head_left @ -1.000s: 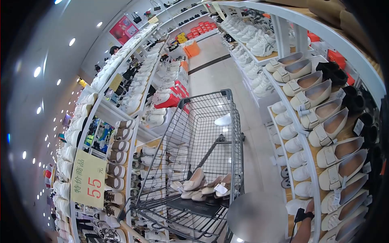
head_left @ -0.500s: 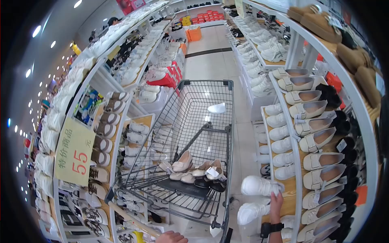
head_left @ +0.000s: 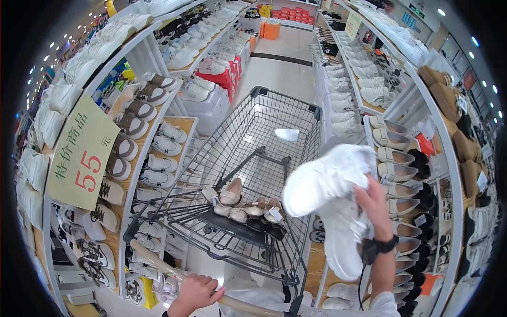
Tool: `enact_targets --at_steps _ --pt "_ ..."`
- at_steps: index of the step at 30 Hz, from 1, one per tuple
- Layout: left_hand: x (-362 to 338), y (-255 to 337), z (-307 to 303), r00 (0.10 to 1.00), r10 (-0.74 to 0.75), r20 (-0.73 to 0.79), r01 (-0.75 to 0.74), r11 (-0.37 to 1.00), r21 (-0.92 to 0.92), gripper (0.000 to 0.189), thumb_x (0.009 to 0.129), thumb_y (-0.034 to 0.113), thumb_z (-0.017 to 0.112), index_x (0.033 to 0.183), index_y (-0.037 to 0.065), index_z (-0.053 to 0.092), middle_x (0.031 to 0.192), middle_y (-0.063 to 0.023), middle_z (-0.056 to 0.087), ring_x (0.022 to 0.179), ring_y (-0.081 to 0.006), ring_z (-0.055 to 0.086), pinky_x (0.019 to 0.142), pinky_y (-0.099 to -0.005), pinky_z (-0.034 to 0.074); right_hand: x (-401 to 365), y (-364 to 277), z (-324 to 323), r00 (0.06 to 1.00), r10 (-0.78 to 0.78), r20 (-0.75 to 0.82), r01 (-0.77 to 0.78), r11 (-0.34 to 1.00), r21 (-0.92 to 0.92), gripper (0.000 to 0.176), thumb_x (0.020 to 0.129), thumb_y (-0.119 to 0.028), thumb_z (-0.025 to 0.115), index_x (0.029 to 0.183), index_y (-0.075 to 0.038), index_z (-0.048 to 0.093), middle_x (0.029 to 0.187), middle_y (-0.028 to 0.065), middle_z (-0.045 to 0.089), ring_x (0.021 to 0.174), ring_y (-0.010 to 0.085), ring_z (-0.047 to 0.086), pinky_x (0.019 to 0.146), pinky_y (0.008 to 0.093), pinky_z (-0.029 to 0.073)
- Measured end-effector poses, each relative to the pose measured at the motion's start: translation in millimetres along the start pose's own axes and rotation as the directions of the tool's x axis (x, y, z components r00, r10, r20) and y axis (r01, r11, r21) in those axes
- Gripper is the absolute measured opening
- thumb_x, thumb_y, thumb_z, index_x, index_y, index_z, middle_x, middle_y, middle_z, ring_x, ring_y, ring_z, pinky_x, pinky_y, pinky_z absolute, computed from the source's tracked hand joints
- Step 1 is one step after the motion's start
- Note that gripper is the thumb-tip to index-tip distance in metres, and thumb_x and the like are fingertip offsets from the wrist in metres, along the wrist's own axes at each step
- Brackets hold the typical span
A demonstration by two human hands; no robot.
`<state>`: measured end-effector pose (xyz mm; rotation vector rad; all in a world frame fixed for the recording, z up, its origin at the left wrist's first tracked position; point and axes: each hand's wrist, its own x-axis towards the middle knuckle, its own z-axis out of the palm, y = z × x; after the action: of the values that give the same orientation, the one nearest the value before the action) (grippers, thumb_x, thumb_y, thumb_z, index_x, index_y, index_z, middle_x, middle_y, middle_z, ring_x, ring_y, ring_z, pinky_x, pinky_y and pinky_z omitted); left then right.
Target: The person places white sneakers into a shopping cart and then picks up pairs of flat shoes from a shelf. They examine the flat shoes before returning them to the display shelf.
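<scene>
A pair of white sneakers [head_left: 325,182] hangs from my right hand [head_left: 376,203], one shoe above the other, with my fingers closed at their heel openings. The shoes overlap the right side of the shopping cart [head_left: 274,119] in this view. My left hand [head_left: 198,293] is wrapped round the cart's beige handle [head_left: 158,264]. Several beige and dark flat shoes [head_left: 245,211] lie on the cart's upper seat tray. Farther down, a white patch [head_left: 287,134] shows in the mesh basket.
Shoe shelves [head_left: 158,127] line the left side, with a yellow price sign [head_left: 82,153] reading 55. Along the right, a shelf holds cream flats [head_left: 396,171] and brown shoes [head_left: 465,145] higher up. A tiled aisle [head_left: 282,55] runs ahead to red boxes [head_left: 296,15].
My right hand has lifted the white sneakers up and toward the cart, bringing them closer to the camera. The view has turned right, and my left hand shows more fully on the handle.
</scene>
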<state>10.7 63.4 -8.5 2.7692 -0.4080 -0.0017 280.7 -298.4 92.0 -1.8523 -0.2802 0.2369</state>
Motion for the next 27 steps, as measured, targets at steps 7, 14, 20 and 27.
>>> enact_targets --at_steps 7,14,20,27 --pt "65.4 -35.0 -76.4 0.946 0.257 -0.196 -0.267 0.964 -0.022 0.025 0.076 0.022 0.068 0.063 0.01 0.051 0.056 -0.0008 0.046 0.051 -0.0176 0.051 0.048 -0.0296 0.042 155.3 64.2 132.3 0.873 -0.221 0.435 0.369 0.883 -0.292 0.027 0.086 -0.023 0.06 0.091 0.003 0.056 0.073 0.0124 0.056 0.065 0.0159 0.051 0.062 0.0326 0.043" --pt "197.8 -126.4 -64.3 0.969 0.205 -0.138 -0.182 0.969 0.165 0.03 0.074 0.025 0.068 0.095 0.008 0.056 0.087 -0.0064 0.054 0.079 -0.0218 0.056 0.065 -0.0327 0.045 198.0 167.7 200.9 0.863 -0.128 0.489 0.313 0.895 -0.317 0.031 0.083 -0.028 0.063 0.087 0.002 0.055 0.07 0.0175 0.056 0.064 0.0269 0.055 0.06 0.0382 0.042" --pt "279.3 -167.8 75.7 0.975 -0.032 0.218 -0.006 0.985 0.17 0.088 0.062 0.051 0.075 0.129 0.006 0.04 0.112 -0.0175 0.05 0.102 -0.0342 0.052 0.087 -0.0449 0.041 177.9 194.4 195.2 0.945 0.024 0.325 0.043 0.98 -0.196 0.026 0.084 -0.023 0.062 0.09 0.002 0.056 0.074 0.0144 0.06 0.065 0.0216 0.056 0.063 0.0345 0.044" --pt "327.2 -173.3 203.1 0.963 -0.058 0.263 0.262 0.425 -0.866 0.101 0.061 0.025 0.081 0.135 -0.006 0.021 0.125 -0.0196 0.045 0.116 -0.0286 0.047 0.1 -0.0368 0.037 174.3 201.8 186.1 0.992 -0.062 0.11 0.09 0.957 -0.275 0.024 0.085 -0.023 0.061 0.097 -0.004 0.055 0.068 0.0137 0.06 0.061 0.0251 0.06 0.055 0.0351 0.043"
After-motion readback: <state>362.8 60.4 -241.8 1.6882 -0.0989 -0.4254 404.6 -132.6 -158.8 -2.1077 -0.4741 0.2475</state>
